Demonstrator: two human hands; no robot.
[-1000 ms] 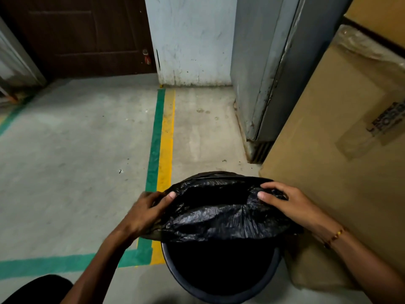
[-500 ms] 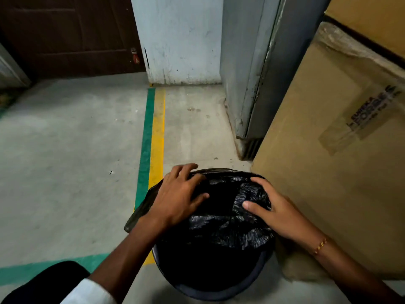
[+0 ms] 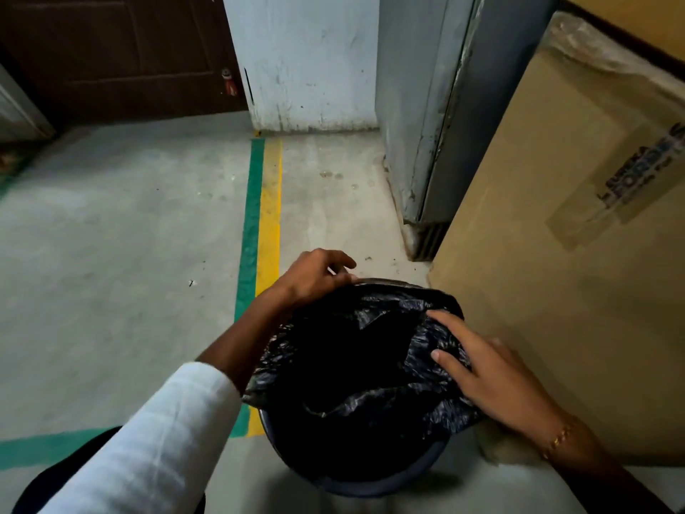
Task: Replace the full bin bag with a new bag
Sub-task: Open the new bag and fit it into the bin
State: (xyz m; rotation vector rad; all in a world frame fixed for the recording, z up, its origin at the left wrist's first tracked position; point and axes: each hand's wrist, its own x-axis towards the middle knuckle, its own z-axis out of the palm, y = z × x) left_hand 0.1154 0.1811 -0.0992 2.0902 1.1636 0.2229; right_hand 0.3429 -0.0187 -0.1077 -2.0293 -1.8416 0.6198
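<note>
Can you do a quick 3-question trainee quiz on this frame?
1. True or false: the black bag already covers the bin's near rim.
2. Which hand lies flat on the bag beside the box? A) left B) right
3. Fill in: the left hand is at the bin's ____ edge.

Key: 1 false, the near rim is bare. 2 B, the right hand. 3 far.
</note>
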